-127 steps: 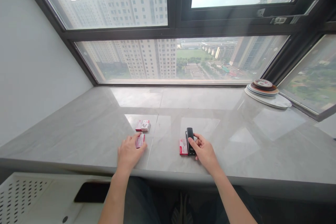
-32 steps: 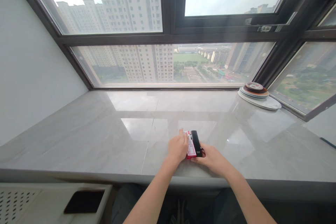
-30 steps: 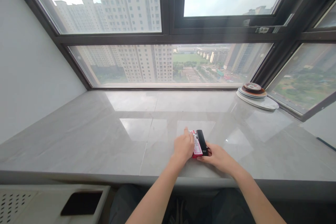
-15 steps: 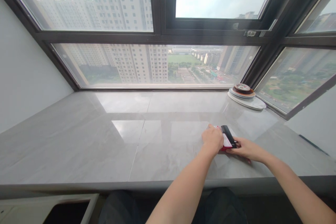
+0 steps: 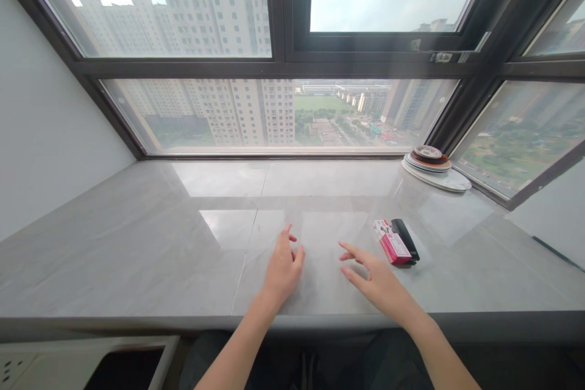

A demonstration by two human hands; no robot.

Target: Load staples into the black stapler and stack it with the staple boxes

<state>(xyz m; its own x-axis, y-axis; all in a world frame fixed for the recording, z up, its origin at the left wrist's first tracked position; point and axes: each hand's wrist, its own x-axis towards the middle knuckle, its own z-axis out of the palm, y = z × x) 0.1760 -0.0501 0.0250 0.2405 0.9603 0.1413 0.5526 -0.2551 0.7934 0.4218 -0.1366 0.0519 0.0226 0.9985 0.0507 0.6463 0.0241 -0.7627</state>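
Observation:
A black stapler lies on the grey stone sill, with red and white staple boxes pressed against its left side. My left hand hovers over the sill's front middle, fingers loosely spread, holding nothing. Empty too, my right hand has its fingers stretched out, a short way left of the boxes and not touching them.
A stack of round plates sits at the far right by the window. A black window frame runs behind the sill. A white wall closes the left side. A white perforated surface lies below the sill's front edge.
Both hands have let go of the stapler and boxes and pulled back left toward the sill's middle. The stapler and boxes now lie to the right of the hands.

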